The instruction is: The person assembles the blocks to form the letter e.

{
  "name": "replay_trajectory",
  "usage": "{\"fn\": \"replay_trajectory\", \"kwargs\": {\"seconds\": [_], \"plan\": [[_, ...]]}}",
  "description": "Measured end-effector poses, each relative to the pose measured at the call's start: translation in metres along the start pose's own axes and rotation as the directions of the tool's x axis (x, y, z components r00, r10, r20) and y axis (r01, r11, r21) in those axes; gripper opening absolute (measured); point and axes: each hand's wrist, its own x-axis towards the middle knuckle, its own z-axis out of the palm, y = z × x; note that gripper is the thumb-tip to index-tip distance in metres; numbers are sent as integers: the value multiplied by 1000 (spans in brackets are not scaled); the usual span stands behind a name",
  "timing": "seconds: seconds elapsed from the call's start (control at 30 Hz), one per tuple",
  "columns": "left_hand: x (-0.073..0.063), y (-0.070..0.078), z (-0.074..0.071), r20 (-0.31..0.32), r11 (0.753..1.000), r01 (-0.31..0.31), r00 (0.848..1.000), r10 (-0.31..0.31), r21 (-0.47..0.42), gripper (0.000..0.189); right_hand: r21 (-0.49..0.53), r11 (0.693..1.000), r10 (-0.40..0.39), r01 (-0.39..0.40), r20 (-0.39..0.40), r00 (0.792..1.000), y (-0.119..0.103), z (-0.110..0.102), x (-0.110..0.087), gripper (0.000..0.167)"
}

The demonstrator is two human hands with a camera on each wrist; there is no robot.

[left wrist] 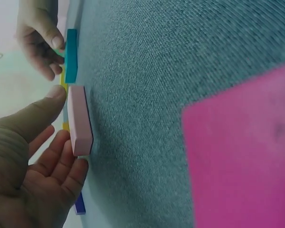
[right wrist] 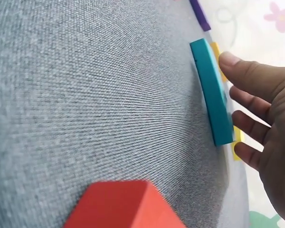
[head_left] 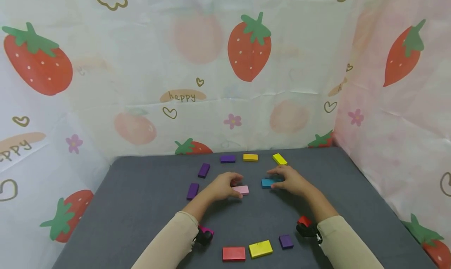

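Note:
My left hand (head_left: 223, 186) is spread loosely about a pink block (head_left: 242, 190) lying on the grey cloth. In the left wrist view the thumb (left wrist: 56, 94) is at one end of the pink block, and the fingertips (left wrist: 79, 166) are near its other end. Close by on the right, a blue block (head_left: 267, 183) lies partly hidden behind my right hand (head_left: 292, 180). From the right wrist, that hand's thumb and fingers show parted and relaxed beside the blue block (right wrist: 212, 92), with none curled round it.
Purple blocks (head_left: 203, 170), an orange block (head_left: 250, 157) and a yellow block (head_left: 280, 159) lie along the left and back. Nearer are a magenta block (left wrist: 242, 147), red block (head_left: 233, 254), yellow block (head_left: 260, 249), small purple block (head_left: 286, 242) and another red block (right wrist: 118, 204).

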Motion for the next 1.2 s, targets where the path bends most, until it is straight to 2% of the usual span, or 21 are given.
{"fn": "replay_trajectory", "kwargs": {"seconds": [0.3, 0.6, 0.93, 1.2], "plan": [[5, 3, 2, 5, 1000, 26, 1000, -26, -9, 60, 24, 1000, 3, -4, 26, 1000, 6, 5, 3, 45], [6, 1, 4, -6, 1000, 17, 1000, -17, -7, 50, 22, 997, 71, -71, 18, 997, 9, 10, 3, 38], [11, 2, 4, -2, 999, 41, 999, -41, -6, 39, 30, 997, 70, -70, 5, 998, 9, 12, 3, 34], [22, 4, 8, -21, 1000, 30, 999, -30, -1, 36, 46, 997, 63, -63, 15, 998, 9, 12, 5, 33]]}}
